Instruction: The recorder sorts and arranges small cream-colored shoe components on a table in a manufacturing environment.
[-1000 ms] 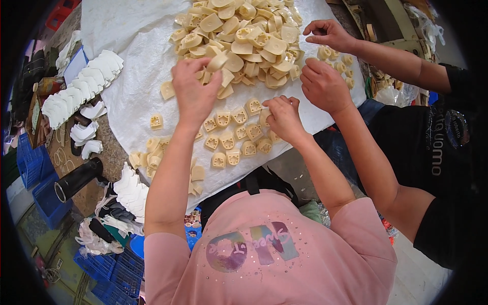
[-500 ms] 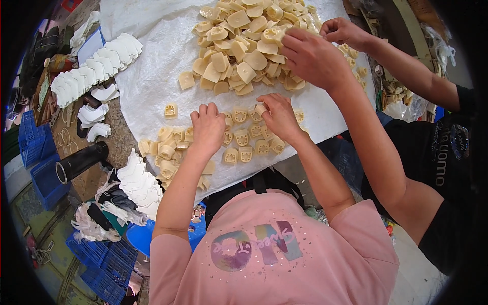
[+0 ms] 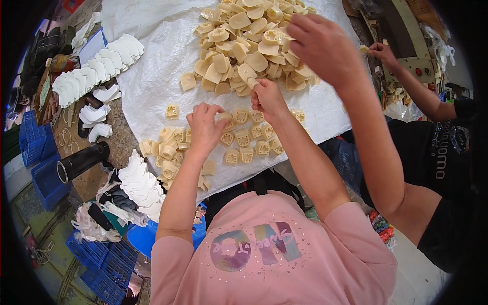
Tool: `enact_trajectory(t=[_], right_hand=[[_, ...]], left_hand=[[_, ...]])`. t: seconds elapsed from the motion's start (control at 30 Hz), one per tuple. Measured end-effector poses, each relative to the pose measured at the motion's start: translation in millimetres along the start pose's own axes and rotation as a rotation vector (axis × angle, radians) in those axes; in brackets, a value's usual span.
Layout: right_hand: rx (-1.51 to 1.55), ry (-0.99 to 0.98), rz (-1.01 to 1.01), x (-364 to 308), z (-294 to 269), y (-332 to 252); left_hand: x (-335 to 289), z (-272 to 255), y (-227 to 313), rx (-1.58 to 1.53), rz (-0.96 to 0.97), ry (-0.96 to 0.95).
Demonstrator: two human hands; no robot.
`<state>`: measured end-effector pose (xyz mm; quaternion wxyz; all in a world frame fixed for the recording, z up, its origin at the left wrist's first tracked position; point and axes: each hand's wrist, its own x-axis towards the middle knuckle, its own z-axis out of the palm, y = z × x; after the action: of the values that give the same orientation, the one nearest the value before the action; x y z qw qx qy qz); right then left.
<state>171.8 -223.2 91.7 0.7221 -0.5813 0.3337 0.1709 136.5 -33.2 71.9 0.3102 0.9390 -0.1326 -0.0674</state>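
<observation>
My left hand [image 3: 205, 128] is curled beside the standing rows, its thumb and fingertips closed on a cream moulded plastic piece [image 3: 224, 118]. At the near edge of the large pile [image 3: 239, 51] of cream pieces, my right hand [image 3: 270, 100] pinches another piece [image 3: 251, 82]; the fingers hide part of it. Between my forearms, several D-shaped pieces [image 3: 246, 154] stand in rows, hollow ribbed ends up. A loose heap of pieces [image 3: 169, 151] lies left of my left forearm. One single piece [image 3: 172, 111] stands apart beyond it.
A co-worker's blurred hand [image 3: 330, 48] hovers over the pile's right side; their other hand [image 3: 384, 53] holds a small cream piece at the right. White sheeting [image 3: 147, 91] covers the table. Stacked white curved parts [image 3: 99, 68], a black cylinder [image 3: 84, 161] and blue crates [image 3: 48, 180] are at left.
My right hand has moved from the rows up to the pile's near edge and grips a piece. My left hand has shifted slightly left. The co-worker's far hand has swung right with a piece.
</observation>
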Motion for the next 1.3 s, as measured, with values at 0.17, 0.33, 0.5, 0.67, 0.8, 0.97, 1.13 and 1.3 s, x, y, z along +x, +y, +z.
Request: enact_trajectory(t=[0.17, 0.33, 0.5, 0.67, 0.8, 0.97, 1.13, 1.3], right_hand=[[0.161, 0.024, -0.008, 5, 10, -1], [-0.28, 0.189, -0.461, -7, -2, 1], [-0.78, 0.335, -0.717, -28, -29, -3], [-0.953, 0.392, -0.877, -23, -55, -2], [-1.013, 0.373, -0.944, -26, -54, -3], [-0.943, 0.306, -0.917, -27, -43, 3], [-0.945, 0.263, -0.929, -30, -41, 4], [-1.006, 0.214, -0.993, -34, -39, 13]], left_hand=[[40, -1, -14, -0.322, -0.453, 0.214], [80, 0, -1, -0.56, -0.702, 0.252], [76, 1, -12, -0.658, -0.675, 0.346], [44, -33, -9, -0.319, -0.394, 0.461], [-2, -42, -16, 0.161, -0.022, 0.441], [-46, -5, -19, 0.505, 0.287, 0.124], [-63, 9, -10, 0.464, 0.22, 0.034], [-59, -10, -2, 0.304, 0.185, 0.014]])
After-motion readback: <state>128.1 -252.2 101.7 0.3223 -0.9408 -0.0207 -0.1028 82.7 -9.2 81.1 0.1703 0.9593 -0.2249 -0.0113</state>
